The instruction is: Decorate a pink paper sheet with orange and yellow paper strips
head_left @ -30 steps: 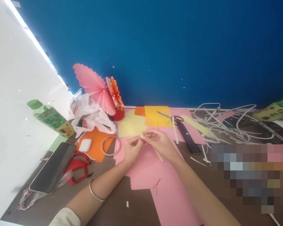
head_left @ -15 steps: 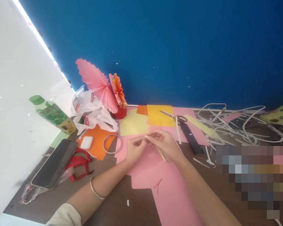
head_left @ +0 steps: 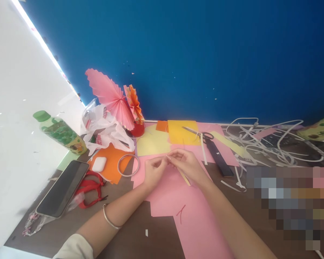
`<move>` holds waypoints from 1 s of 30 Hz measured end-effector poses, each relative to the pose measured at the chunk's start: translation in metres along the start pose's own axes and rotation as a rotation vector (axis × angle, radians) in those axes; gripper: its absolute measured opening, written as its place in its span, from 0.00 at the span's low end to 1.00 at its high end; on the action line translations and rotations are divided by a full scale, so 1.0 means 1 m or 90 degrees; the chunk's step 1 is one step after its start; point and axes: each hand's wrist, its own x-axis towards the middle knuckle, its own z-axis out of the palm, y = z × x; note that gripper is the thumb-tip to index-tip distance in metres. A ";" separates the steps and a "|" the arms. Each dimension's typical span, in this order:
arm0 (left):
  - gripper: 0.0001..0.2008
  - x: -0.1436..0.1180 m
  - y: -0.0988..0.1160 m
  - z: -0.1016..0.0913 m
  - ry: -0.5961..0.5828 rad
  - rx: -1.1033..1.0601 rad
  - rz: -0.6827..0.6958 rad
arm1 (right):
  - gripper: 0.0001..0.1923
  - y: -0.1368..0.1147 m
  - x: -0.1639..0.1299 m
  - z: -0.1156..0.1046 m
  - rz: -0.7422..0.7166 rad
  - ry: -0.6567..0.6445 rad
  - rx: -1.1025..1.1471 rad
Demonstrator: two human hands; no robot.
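Both hands meet over the pink sheet (head_left: 178, 194) at desk centre. Right hand (head_left: 187, 165) pinches a thin pale paper strip (head_left: 184, 177), tail trailing to 5 o'clock; left hand (head_left: 154, 171) pinches its top end. Step looks like rolling or folding the strip; next move needs a tight fingertip grip. Scissors (head_left: 202, 136) lie at 1 o'clock.

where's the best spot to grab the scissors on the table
Probably by the dark handle loops of the scissors, coming from above on the near side. They lie flat on the yellow paper with the blades pointing left and away, so the loops are the blunt, open end nearest the right hand.
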 end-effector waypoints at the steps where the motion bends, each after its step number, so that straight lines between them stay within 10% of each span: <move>1: 0.19 0.000 -0.001 0.000 0.009 0.006 -0.004 | 0.17 0.000 0.000 0.000 0.001 0.002 0.001; 30: 0.19 0.003 -0.010 0.001 0.048 0.013 -0.017 | 0.12 -0.003 -0.001 -0.011 -0.024 0.026 -0.172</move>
